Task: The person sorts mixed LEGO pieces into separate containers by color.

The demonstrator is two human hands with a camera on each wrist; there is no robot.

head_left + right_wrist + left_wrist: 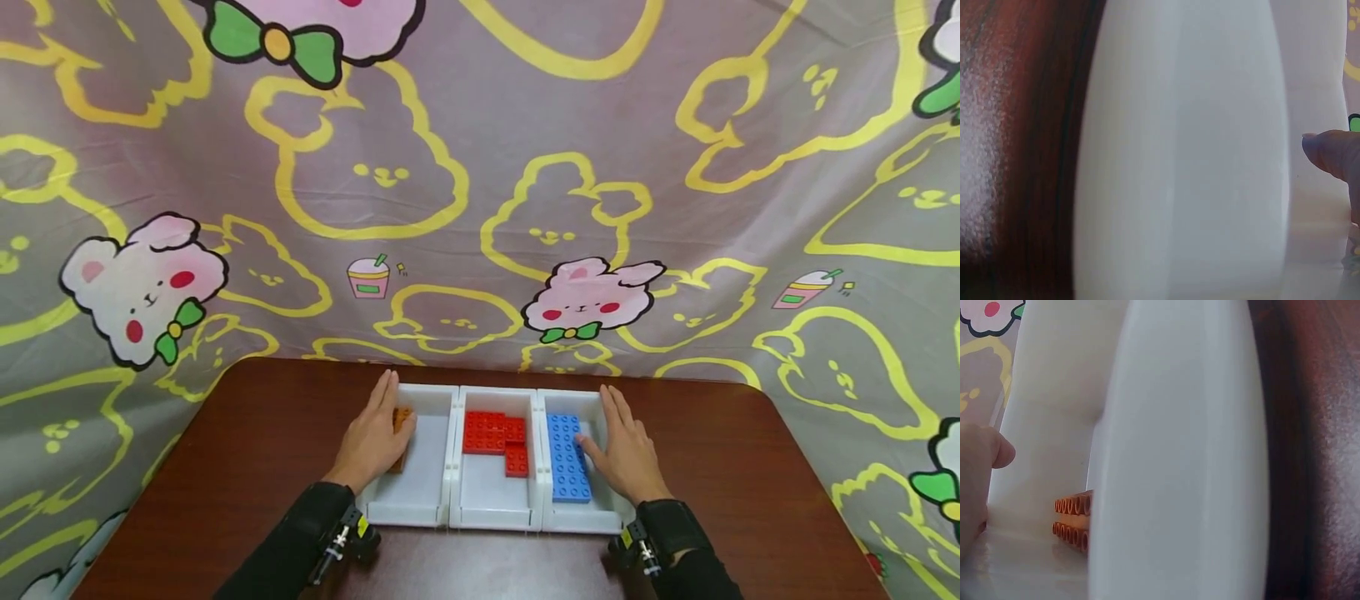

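Head view alone shows red bricks [495, 437] (middle tray [496, 510]), flat hands beside

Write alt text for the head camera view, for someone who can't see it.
A person's left hand and right hand rest flat-fingered on the outer two of three adjoining white plastic bins on a dark brown wooden table. The bins hold orange toy bricks, red toy bricks and blue toy bricks. A bunny-print cloth hangs behind.
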